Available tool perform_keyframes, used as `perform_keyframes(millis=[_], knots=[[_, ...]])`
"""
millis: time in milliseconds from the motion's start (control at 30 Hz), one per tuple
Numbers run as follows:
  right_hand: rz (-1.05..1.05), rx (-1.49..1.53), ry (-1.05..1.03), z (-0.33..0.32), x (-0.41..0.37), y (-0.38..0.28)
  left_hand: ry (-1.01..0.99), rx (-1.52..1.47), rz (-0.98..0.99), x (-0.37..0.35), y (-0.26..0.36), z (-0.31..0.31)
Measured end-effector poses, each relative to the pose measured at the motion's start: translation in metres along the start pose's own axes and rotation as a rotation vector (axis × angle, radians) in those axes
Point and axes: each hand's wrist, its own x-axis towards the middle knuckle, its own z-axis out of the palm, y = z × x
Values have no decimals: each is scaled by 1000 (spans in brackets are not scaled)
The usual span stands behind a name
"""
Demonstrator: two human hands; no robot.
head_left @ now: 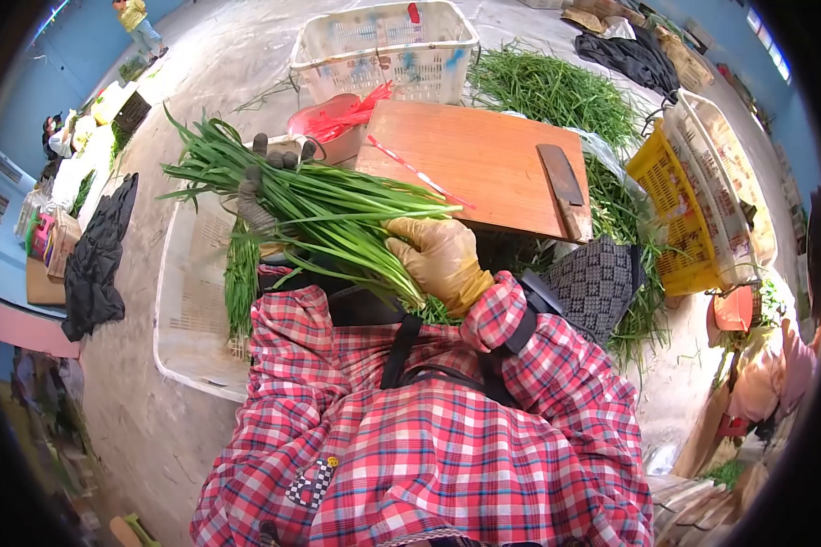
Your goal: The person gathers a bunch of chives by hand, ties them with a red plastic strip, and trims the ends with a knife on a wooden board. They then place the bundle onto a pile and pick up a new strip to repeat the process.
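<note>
A long bunch of garlic chives [337, 202] stretches across in front of me, leafy tips to the left and pale stem ends to the right. My left hand [263, 187], in a dark grey glove, is closed round the leafy part. My right hand [445, 263], in a yellowish glove, is closed on the stem end. Just beyond my right hand is a wooden board [483, 159]. On it lie a red-and-white striped strip [418, 171] and, at its right edge, a cleaver [560, 178].
A white crate [178, 314] with some greens is at my left. Beyond the board stand a red container [330, 146] with red ties and another white crate [383, 77]. Loose greens [556, 91] heap at the right, beside a yellow crate [670, 205]. A person [137, 23] stands far left.
</note>
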Motion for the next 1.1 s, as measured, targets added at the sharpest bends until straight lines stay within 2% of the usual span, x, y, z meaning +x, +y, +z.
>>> perform_keyframes(millis=[67, 133, 167, 233, 267, 300, 333, 400, 433, 500, 600, 667, 767, 800, 867, 933, 967, 1000, 1067, 1100], knots=[[-28, 53, 55, -5, -4, -2, 8, 37, 2, 1, 2, -3], [140, 278, -141, -27, -12, -4, 53, -10, 35, -2, 5, -9], [57, 332, -218, -38, -20, 3, 54, -8, 35, -2, 11, -15], [84, 435, -377, -60, -43, 12, 196, -97, 65, 0, 28, -38], [162, 401, -466, -70, -54, 23, 196, 93, 88, 2, 36, -50], [216, 299, -502, -80, -65, 34, 214, 85, 73, -1, 40, -45], [331, 188, -627, -85, -77, 60, 233, 77, 59, -4, 45, -39], [406, -372, -742, -93, -91, 65, 195, 34, 73, -3, 52, -49], [409, -371, -740, -91, -89, 61, 214, 39, 83, -2, 54, -54], [278, 67, -412, -81, -75, 42, 193, 99, 38, -4, 47, -40], [56, -38, -454, -51, -48, 7, 102, -52, 77, -1, 33, -34], [22, -149, -435, -28, -38, -6, 41, -178, 73, -1, 25, -20], [-62, -113, -423, -22, -43, 6, 119, -94, 121, 0, 32, -27], [-24, -80, -458, -29, -50, 13, 137, -74, 121, 3, 37, -31], [192, -134, -719, -41, -63, 42, 161, -43, 116, 5, 45, -35], [332, -299, -695, -54, -73, 54, 163, -41, 109, 8, 46, -35], [11, -128, -296, -45, -87, 73, 162, -36, 97, 7, 44, -35], [20, -128, -291, -43, -79, 61, 162, -40, 87, 6, 40, -33], [49, 46, -13, -38, -46, 25, 157, -51, 57, 6, 29, -29], [48, 47, -6, -36, -40, 22, 156, -59, 51, 2, 26, -27]])
